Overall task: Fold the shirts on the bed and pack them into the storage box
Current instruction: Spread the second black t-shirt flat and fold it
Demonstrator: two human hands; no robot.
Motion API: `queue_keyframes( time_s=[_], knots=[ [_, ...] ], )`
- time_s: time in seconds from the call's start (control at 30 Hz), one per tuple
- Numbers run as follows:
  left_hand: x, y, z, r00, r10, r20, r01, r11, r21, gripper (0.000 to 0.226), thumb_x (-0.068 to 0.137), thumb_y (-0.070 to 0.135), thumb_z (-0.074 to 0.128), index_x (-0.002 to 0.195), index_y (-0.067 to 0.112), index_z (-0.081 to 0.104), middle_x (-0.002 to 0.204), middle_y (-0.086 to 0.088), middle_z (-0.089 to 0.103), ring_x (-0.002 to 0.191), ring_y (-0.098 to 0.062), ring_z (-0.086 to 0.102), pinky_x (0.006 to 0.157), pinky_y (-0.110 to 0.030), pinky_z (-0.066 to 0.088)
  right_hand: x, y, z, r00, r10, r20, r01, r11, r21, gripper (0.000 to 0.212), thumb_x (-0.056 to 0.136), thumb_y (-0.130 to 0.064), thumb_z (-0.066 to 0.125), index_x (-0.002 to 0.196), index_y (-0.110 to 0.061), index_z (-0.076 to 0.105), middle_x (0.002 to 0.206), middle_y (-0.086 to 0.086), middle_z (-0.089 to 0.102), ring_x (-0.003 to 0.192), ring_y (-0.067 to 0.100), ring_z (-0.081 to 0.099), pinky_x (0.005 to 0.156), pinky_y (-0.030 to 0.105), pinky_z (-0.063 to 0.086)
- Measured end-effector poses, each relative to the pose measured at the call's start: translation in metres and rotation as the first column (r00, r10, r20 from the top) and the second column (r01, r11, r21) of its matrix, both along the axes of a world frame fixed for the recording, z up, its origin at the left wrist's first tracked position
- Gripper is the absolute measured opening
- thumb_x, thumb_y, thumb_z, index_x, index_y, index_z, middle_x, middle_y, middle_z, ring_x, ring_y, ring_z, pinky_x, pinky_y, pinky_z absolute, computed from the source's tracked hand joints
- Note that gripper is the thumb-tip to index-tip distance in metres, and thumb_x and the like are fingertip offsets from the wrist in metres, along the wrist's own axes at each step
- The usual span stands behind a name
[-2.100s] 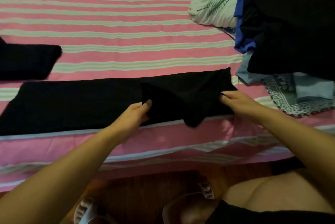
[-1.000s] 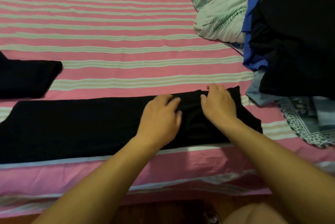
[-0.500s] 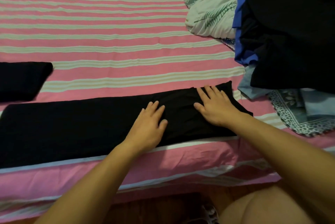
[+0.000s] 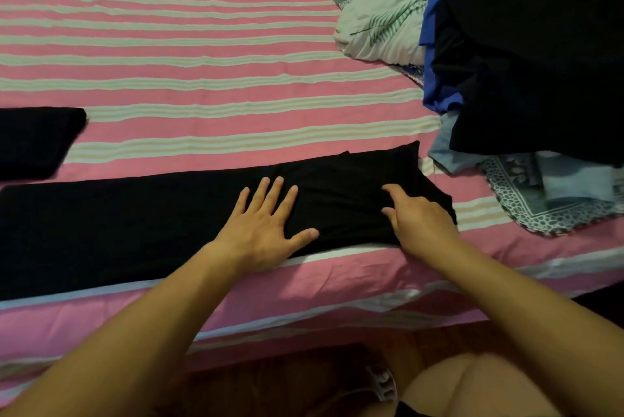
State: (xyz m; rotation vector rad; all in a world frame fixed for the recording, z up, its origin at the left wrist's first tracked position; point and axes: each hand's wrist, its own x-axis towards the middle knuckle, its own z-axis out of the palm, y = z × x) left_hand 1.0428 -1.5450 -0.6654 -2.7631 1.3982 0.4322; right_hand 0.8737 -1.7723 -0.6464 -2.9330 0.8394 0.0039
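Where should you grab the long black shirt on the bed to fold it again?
Probably at its right end, the thicker folded-over part of the long black shirt, coming from the right where the right hand already rests. That end has a free edge to pinch, and the strip stretches left, past the flat left hand.

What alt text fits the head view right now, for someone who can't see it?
Both hands rest on a long black shirt at the near edge of a pink striped bed: left hand flat, right hand on its folded right end. A folded black shirt lies far left, a clothes pile at right.
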Motion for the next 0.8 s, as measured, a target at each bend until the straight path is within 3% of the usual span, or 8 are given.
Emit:
queue_keyframes(
  time_s=[0.2, 0.27, 0.37, 0.5, 0.6, 0.67, 0.7, 0.8],
  knots=[
    [-0.004, -0.012, 0.019, 0.990, -0.049, 0.133, 0.057, 0.997, -0.060, 0.103, 0.085, 0.090, 0.008, 0.161, 0.025, -0.015, 0.167, -0.003, -0.022, 0.152, -0.023, -0.027, 0.125, -0.050, -0.011, 0.022, 0.009, 0.005, 0.946, 0.168, 0.277, -0.113, 0.972, -0.206, 0.045, 0.102, -0.027, 0.048, 0.144, -0.010, 0.047, 0.129, 0.014, 0.055, 0.113, 0.034, 0.052, 0.088, 0.047, 0.048],
    [-0.012, -0.022, 0.016, 0.997, -0.023, 0.079, 0.034, 0.988, -0.149, 0.091, 0.092, 0.081, 0.008, 0.162, 0.025, -0.010, 0.168, 0.001, -0.019, 0.153, -0.020, -0.023, 0.126, -0.046, -0.009, 0.047, 0.027, 0.008, 0.918, 0.255, 0.303, -0.209, 0.962, -0.175, 0.049, 0.104, -0.030, 0.040, 0.151, -0.014, 0.041, 0.150, 0.012, 0.043, 0.139, 0.033, 0.037, 0.113, 0.048, 0.034],
    [-0.021, -0.025, -0.003, 0.999, 0.031, 0.025, -0.029, 0.994, -0.105, 0.085, 0.095, 0.076, 0.008, 0.162, 0.027, -0.009, 0.169, 0.001, -0.017, 0.153, -0.020, -0.023, 0.126, -0.044, -0.010, 0.073, 0.034, -0.008, 0.975, 0.221, -0.008, -0.220, 0.975, 0.035, 0.061, 0.105, -0.051, 0.021, 0.161, -0.030, 0.010, 0.169, 0.000, 0.002, 0.155, 0.026, -0.005, 0.125, 0.050, 0.000],
    [-0.017, -0.024, -0.010, 0.999, 0.046, 0.015, -0.045, 0.995, -0.087, 0.086, 0.093, 0.079, 0.005, 0.161, 0.030, -0.012, 0.168, 0.002, -0.021, 0.152, -0.021, -0.026, 0.126, -0.045, -0.012, 0.067, -0.025, -0.016, 0.984, 0.044, -0.175, -0.029, 0.996, 0.089, 0.068, 0.100, -0.066, 0.014, 0.160, -0.037, 0.001, 0.169, -0.006, -0.007, 0.155, 0.024, -0.008, 0.123, 0.050, -0.005],
    [-0.016, -0.023, -0.011, 0.999, 0.036, 0.006, -0.035, 0.995, -0.089, 0.087, 0.091, 0.080, 0.003, 0.160, 0.030, -0.014, 0.167, 0.002, -0.022, 0.152, -0.021, -0.028, 0.125, -0.045, -0.012, 0.040, -0.068, 0.002, 0.992, -0.081, -0.099, 0.088, 0.993, 0.076, 0.061, 0.102, -0.059, 0.025, 0.154, -0.030, 0.035, 0.164, 0.006, 0.026, 0.149, 0.031, 0.022, 0.121, 0.047, 0.015],
    [-0.016, -0.022, -0.012, 0.999, 0.039, 0.012, -0.037, 0.994, -0.105, 0.087, 0.092, 0.080, 0.002, 0.160, 0.030, -0.014, 0.167, 0.002, -0.023, 0.151, -0.020, -0.028, 0.126, -0.045, -0.012, 0.016, -0.074, 0.021, 0.986, -0.085, 0.145, 0.055, 0.977, 0.204, 0.042, 0.099, -0.055, 0.041, 0.111, -0.028, 0.070, 0.122, 0.007, 0.064, 0.115, 0.030, 0.056, 0.096, 0.038, 0.042],
    [-0.016, -0.022, -0.013, 0.999, 0.041, 0.013, -0.039, 0.993, -0.112, 0.086, 0.092, 0.080, 0.002, 0.160, 0.030, -0.014, 0.167, 0.002, -0.023, 0.151, -0.020, -0.028, 0.126, -0.044, -0.012, 0.006, -0.069, 0.032, 0.971, -0.095, 0.218, 0.026, 0.953, 0.300, 0.031, 0.097, -0.051, 0.050, 0.087, -0.030, 0.070, 0.097, 0.001, 0.068, 0.094, 0.024, 0.062, 0.078, 0.033, 0.045],
    [-0.015, -0.023, -0.015, 0.999, 0.045, 0.023, -0.041, 0.991, -0.126, 0.087, 0.091, 0.080, 0.002, 0.161, 0.030, -0.013, 0.167, 0.002, -0.022, 0.152, -0.020, -0.027, 0.126, -0.044, -0.012, -0.013, -0.046, 0.043, 0.999, 0.036, 0.041, -0.051, 0.888, 0.457, 0.022, 0.088, -0.047, 0.071, 0.080, -0.027, 0.070, 0.077, -0.009, 0.067, 0.070, 0.004, 0.062, 0.063, 0.024, 0.046]
  ],
)
